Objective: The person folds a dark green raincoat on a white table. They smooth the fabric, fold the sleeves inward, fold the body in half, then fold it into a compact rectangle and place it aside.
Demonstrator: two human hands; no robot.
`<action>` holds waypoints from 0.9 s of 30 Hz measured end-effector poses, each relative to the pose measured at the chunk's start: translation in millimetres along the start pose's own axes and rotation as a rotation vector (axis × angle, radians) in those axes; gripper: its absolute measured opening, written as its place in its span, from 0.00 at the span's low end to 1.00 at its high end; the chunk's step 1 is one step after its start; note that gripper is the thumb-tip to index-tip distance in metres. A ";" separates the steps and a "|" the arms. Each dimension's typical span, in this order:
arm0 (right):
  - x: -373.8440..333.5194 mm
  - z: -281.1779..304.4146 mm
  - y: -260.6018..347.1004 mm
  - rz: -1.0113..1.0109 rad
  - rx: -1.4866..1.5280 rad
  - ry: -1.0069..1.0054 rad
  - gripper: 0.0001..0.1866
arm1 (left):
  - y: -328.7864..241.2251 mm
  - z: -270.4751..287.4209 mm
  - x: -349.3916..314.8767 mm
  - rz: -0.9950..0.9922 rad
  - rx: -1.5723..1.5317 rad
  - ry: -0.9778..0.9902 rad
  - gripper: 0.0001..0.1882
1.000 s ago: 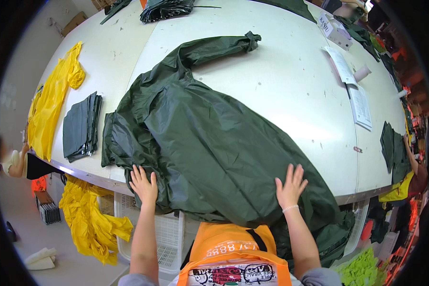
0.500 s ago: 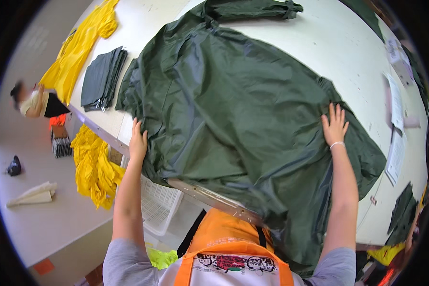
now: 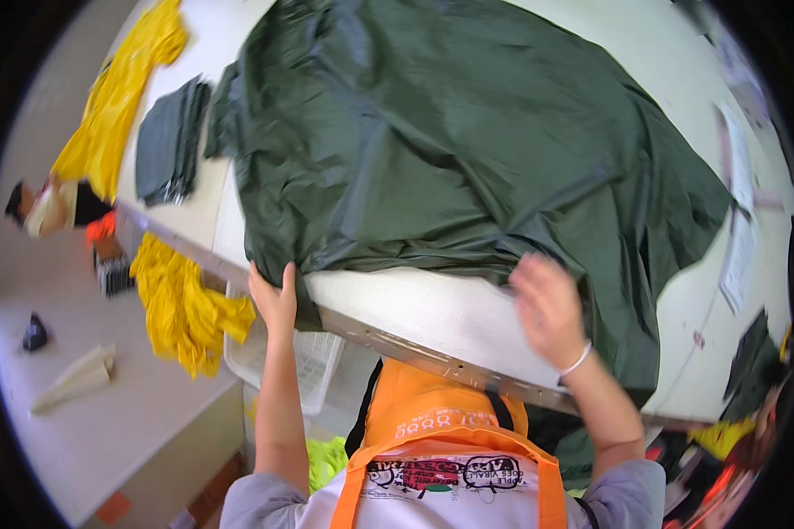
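Observation:
A large dark green raincoat of thin, slightly shiny fabric lies spread and wrinkled over the white table. Its right part hangs past the front edge. My left hand is at the coat's lower left corner by the table edge, thumb and fingers apart around the fabric there. Near the middle of the coat's near hem is my right hand, smeared by motion, its fingertips close to the bunched fabric. Whether they pinch it does not show.
Left of the coat lies a stack of folded dark garments, with a yellow garment beyond. More yellow fabric hangs beside a white plastic basket below the edge. Paper sheets lie right. A person stands far left.
The coat's near edge has moved away from me, baring a strip of table along the front. My right hand has left the coat's right side and come inward and nearer; the left has shifted slightly nearer.

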State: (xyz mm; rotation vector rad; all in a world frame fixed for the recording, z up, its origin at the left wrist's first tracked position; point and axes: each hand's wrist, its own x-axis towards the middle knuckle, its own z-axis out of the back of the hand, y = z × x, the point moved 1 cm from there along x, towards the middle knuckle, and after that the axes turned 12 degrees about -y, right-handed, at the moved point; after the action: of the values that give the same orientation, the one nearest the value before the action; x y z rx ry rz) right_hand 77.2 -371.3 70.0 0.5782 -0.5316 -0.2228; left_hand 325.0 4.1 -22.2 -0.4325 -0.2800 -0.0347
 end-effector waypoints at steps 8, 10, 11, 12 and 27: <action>-247.2 53.3 28.8 -0.977 -0.335 -0.582 0.17 | 89.0 4.2 88.9 0.432 -0.730 0.192 0.21; -310.4 85.6 5.3 -1.257 -0.480 -0.831 0.25 | 125.1 -8.2 110.3 -0.009 -0.310 -0.124 0.26; -335.7 97.4 -2.6 -1.320 -0.506 -0.930 0.28 | 82.9 -4.4 102.3 -0.298 -0.168 -0.190 0.28; -352.4 110.2 -6.7 -1.411 -0.588 -0.945 0.28 | 26.4 15.2 82.8 -0.590 -0.024 -0.271 0.30; -297.8 242.6 -98.3 -1.594 0.134 -0.004 0.20 | -11.2 -32.0 36.6 -0.803 -0.002 0.397 0.28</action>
State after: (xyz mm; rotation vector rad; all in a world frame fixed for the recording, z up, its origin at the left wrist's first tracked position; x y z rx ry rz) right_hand -308.9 -460.8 62.4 1.0337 0.0300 -1.6994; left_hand 367.6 -18.5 -35.5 -0.2840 -0.0458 -0.8965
